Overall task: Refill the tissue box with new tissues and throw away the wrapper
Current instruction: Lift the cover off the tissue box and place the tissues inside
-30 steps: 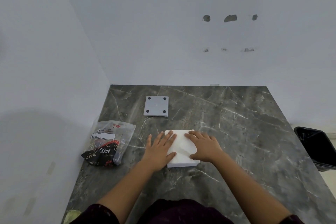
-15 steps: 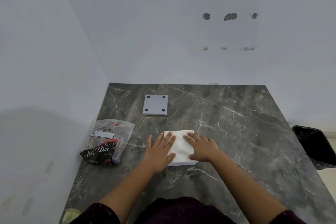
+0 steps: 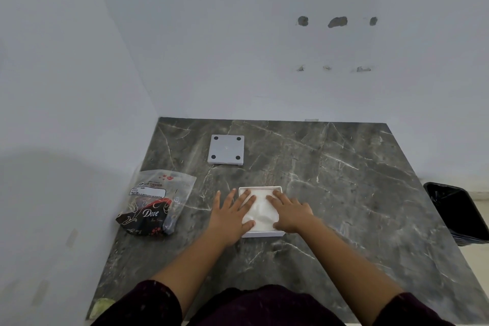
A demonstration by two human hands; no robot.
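Neither grip is closed on anything: your left hand [image 3: 232, 216] and right hand [image 3: 290, 213] lie flat, fingers spread, pressing the white tissues [image 3: 260, 213] down into the open tissue box [image 3: 262, 233], which sits on the tabletop right under your palms.

Off to the left of your left hand, near the wall, lies the wrapper [image 3: 156, 205] — empty by the look of it, though its printed lower half hides the inside. Ahead of your fingertips, well apart, rests a grey square plate with four dark feet [image 3: 226, 149], probably the box's base, turned feet-up. Far to the right of your right hand, beyond the tabletop [image 3: 344, 193] edge, stands the black bin [image 3: 460, 213].

You appear to be at the packing step. The stack dips in the middle between your hands, so it likely needs levelling before you fetch the plate and seat it squarely; after that, the wrapper must cross to the bin.

Both forearms reach straight forward, wrists low, thumbs angled inward toward each other.
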